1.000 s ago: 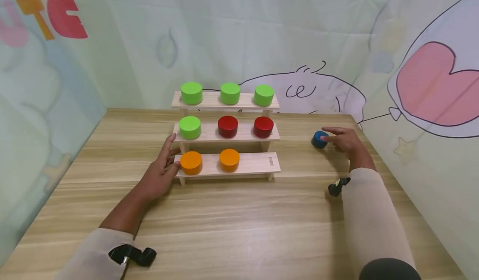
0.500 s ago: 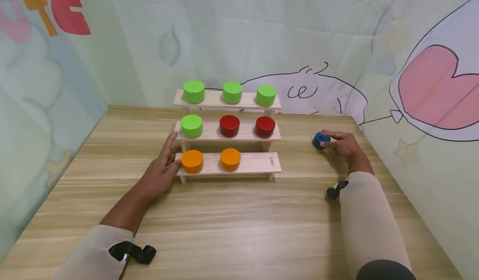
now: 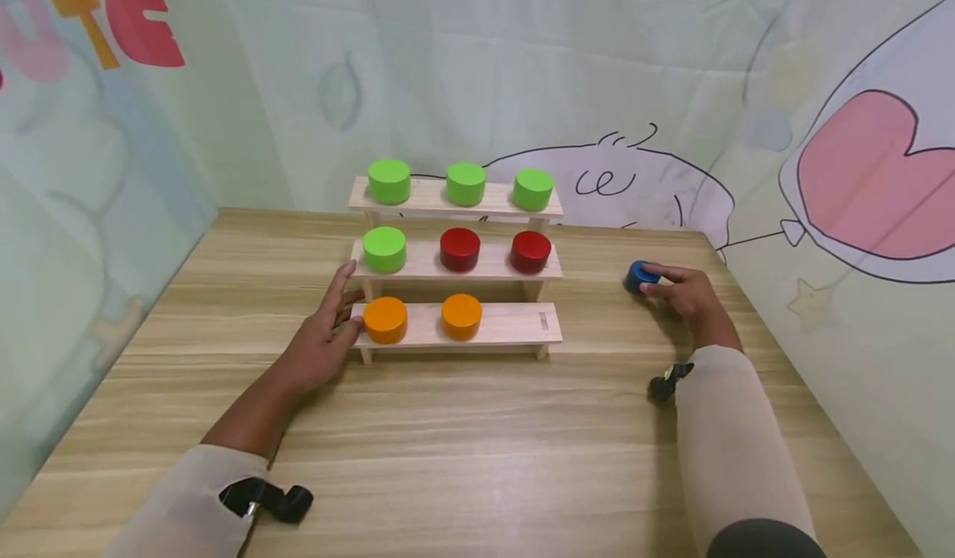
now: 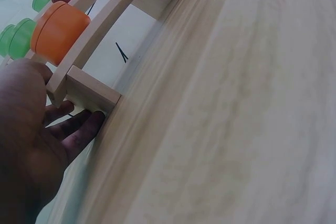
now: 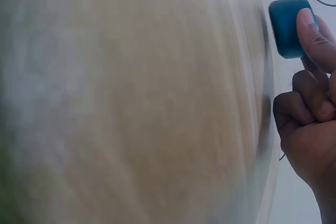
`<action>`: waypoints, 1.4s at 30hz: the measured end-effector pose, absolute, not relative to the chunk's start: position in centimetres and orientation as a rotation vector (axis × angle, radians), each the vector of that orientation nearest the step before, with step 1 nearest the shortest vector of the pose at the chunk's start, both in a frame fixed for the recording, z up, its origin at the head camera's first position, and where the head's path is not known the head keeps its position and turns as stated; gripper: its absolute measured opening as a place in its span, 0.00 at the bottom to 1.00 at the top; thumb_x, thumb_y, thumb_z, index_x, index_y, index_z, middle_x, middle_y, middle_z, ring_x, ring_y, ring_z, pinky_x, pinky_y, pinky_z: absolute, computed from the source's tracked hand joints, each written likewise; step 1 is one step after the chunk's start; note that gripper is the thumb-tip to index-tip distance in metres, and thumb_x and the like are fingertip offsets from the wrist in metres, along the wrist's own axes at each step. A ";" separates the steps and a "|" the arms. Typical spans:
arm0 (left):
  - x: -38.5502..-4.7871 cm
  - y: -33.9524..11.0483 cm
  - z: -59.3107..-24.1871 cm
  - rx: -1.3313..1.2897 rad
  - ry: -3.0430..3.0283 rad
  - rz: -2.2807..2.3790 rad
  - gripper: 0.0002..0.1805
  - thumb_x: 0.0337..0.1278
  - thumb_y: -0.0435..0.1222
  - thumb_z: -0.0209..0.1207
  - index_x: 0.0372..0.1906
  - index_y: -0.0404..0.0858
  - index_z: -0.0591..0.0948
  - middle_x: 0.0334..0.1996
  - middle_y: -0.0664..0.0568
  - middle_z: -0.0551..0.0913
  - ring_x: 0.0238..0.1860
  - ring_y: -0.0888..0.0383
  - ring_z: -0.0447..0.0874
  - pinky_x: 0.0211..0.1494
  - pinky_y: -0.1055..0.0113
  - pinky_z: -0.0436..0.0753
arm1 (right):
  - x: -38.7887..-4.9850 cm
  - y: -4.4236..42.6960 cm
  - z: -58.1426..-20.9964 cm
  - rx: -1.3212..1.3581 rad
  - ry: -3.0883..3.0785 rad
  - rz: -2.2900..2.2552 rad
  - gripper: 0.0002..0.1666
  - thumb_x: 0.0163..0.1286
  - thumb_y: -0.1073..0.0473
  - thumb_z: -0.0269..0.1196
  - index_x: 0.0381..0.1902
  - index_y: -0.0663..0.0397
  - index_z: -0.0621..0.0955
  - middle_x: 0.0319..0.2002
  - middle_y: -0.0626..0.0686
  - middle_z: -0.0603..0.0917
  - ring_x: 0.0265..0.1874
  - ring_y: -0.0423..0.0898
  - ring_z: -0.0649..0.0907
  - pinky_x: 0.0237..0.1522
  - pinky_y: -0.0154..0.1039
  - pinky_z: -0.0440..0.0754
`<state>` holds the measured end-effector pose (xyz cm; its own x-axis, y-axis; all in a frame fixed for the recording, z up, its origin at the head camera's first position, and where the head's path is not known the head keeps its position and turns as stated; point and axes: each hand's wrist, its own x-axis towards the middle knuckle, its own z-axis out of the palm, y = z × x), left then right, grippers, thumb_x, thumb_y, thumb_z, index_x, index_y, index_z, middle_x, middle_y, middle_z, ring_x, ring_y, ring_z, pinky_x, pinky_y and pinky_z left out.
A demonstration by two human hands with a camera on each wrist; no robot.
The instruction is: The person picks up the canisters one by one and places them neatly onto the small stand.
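A three-tier wooden rack [image 3: 507, 323] stands on the table, bearing round blocks. Green blocks [image 3: 466, 184] fill its top tier. The middle tier has another green block [image 3: 385, 249] beside two red blocks [image 3: 530, 252]. Two orange blocks [image 3: 461, 317] sit on the bottom tier, left and middle; a small slot shows at its right end. My left hand [image 3: 317, 349] holds the rack's left end, thumb at the bottom shelf and fingers [image 4: 84, 132] against the leg beneath. At the right, my right hand [image 3: 690, 294] pinches a blue round block [image 5: 286, 27] between thumb and forefinger, other fingers curled in.
The wood-grain table [image 3: 477, 442] extends in front of the rack and to both sides. A printed cloth backdrop [image 3: 418, 69] rises behind the table and at its left and right edges. A black wrist-camera mount [image 3: 269, 498] sits on the left sleeve.
The right forefinger has come down onto the blue block, opposite the thumb. The left hand keeps its place on the rack. The head view has shifted slightly.
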<state>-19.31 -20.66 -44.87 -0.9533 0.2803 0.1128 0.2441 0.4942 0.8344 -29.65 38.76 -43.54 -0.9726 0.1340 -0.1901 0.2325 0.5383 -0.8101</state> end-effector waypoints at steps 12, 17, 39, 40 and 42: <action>-19.2 -20.5 -44.4 0.460 2.696 1.472 0.46 0.88 0.34 0.45 0.90 0.65 0.33 0.83 0.27 0.63 0.78 0.24 0.71 0.77 0.28 0.72 | -29.6 38.1 -43.1 0.351 2.698 -1.699 0.36 0.76 0.43 0.72 0.78 0.41 0.79 0.71 0.52 0.76 0.26 0.37 0.71 0.28 0.30 0.68; -19.2 -20.6 -44.5 0.447 2.694 1.473 0.47 0.88 0.34 0.45 0.90 0.66 0.32 0.83 0.27 0.63 0.78 0.23 0.70 0.78 0.28 0.71 | -29.8 37.1 -42.4 0.332 2.716 -1.760 0.36 0.75 0.44 0.73 0.77 0.42 0.80 0.60 0.47 0.78 0.24 0.36 0.69 0.27 0.30 0.68; -19.4 -20.8 -44.8 0.484 2.672 1.515 0.46 0.88 0.34 0.45 0.90 0.65 0.34 0.83 0.27 0.63 0.78 0.24 0.71 0.76 0.29 0.74 | -26.9 28.8 -39.1 0.267 2.527 -2.392 0.28 0.71 0.56 0.77 0.68 0.48 0.87 0.76 0.54 0.81 0.58 0.41 0.83 0.32 0.24 0.73; -19.4 -20.8 -44.8 0.487 2.672 1.513 0.46 0.88 0.34 0.45 0.90 0.65 0.34 0.83 0.26 0.62 0.78 0.23 0.71 0.76 0.29 0.75 | -26.5 28.3 -39.0 0.278 2.505 -2.410 0.28 0.72 0.55 0.77 0.69 0.47 0.86 0.75 0.53 0.82 0.53 0.40 0.83 0.27 0.25 0.67; -19.4 -20.7 -44.8 0.486 2.672 1.506 0.46 0.88 0.34 0.45 0.90 0.65 0.33 0.83 0.26 0.62 0.78 0.24 0.71 0.76 0.29 0.75 | -25.9 27.4 -38.6 0.283 2.461 -2.450 0.28 0.72 0.55 0.76 0.69 0.47 0.86 0.73 0.52 0.84 0.45 0.38 0.82 0.22 0.26 0.61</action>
<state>-19.40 -20.72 -44.76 -0.9503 0.2868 0.1210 0.2521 0.4809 0.8397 -25.88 27.38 -38.63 -0.9290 0.3477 0.1266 -0.1250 0.0271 -0.9918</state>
